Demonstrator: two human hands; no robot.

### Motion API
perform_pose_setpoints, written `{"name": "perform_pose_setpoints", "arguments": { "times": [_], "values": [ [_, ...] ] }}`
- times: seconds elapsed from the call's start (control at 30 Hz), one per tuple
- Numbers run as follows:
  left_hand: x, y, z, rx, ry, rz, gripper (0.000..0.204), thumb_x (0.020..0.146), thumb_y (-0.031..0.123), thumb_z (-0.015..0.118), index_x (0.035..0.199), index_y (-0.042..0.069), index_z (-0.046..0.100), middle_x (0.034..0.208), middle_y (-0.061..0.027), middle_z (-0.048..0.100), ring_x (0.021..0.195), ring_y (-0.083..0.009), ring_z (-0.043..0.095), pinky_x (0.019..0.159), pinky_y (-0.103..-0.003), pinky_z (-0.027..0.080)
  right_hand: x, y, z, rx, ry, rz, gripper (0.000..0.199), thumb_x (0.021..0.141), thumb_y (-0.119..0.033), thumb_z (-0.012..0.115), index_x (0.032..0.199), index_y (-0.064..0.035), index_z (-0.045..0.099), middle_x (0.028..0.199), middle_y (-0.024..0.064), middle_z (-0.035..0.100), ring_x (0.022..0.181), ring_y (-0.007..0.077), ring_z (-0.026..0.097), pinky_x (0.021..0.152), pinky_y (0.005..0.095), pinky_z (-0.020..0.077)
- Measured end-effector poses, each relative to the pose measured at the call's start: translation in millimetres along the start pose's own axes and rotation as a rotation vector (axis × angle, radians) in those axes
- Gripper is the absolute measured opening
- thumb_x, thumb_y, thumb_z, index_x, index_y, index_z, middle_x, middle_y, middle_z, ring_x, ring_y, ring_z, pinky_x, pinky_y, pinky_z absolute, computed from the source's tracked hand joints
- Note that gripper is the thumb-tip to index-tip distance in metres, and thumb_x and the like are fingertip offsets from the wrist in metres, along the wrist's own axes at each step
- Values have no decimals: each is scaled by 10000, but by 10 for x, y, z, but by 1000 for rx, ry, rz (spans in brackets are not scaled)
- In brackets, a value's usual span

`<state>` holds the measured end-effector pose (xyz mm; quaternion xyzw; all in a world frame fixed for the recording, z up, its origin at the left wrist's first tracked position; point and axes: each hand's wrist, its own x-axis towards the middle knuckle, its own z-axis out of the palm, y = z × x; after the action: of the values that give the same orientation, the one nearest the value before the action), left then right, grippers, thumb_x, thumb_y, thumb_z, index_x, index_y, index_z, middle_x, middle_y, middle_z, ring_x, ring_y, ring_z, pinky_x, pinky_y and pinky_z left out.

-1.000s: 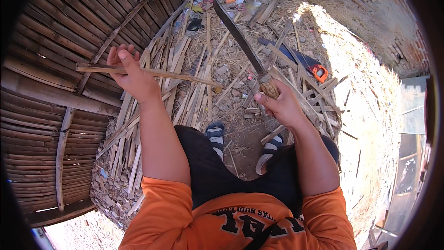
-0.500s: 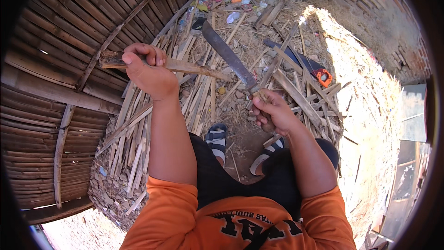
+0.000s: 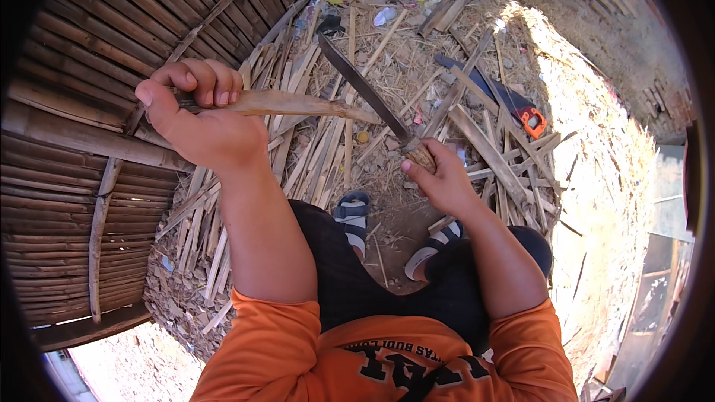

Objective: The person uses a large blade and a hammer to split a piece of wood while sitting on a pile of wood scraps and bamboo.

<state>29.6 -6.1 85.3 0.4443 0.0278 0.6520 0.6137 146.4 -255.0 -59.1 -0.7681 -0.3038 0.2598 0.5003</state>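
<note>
Bamboo fills most of my view: a woven bamboo wall (image 3: 67,141) curves along the left, and loose split bamboo slats (image 3: 328,156) litter the dirt ground (image 3: 395,223) ahead of my sandalled feet (image 3: 354,212). Against a second ago, the left hand (image 3: 197,123) has come up and nearer to me, and the bamboo strip (image 3: 298,104) it clenches now lies almost level, its tapered tip meeting the machete blade (image 3: 365,93). The right hand (image 3: 443,179) has dropped lower and is wrapped around the machete's wooden handle, so the blade leans away up and left instead of standing high. I read this as the blade being laid against the strip's end for a shaving or splitting stroke, though I cannot tell whether the edge has bitten in. Room is tight on the left, where the wall sits close behind the strip; the right side is more open, with a hand saw with an orange handle (image 3: 521,112) lying well apart among the slats. Small litter (image 3: 387,0) sits beyond the blade tip.
</note>
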Motion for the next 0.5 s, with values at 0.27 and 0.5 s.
{"name": "perform_pose_setpoints", "arguments": {
  "times": [0.27, 0.5],
  "values": [
    [-62, -28, 113, 109, 103, 52, 450, 1025, 509, 455, 778, 139, 383, 613, 5, 325, 508, -116, 310, 499, -266, 264, -27, -224, 489, -52, 291, -199, 477, 929, -286, 711, 1230, 20, 503, 883, 245, 691, 830, 410, 704, 743, 454, 540],
    [-18, 12, 66, 235, 243, 15, 439, 1062, 415, 445, 737, 145, 328, 594, 9, 282, 499, -122, 279, 504, -284, 240, 125, 40, 613, -354, -16, 84, 461, 940, -317, 676, 1200, 35, 529, 855, 281, 691, 828, 484, 686, 737, 507, 534]
  ]
}}
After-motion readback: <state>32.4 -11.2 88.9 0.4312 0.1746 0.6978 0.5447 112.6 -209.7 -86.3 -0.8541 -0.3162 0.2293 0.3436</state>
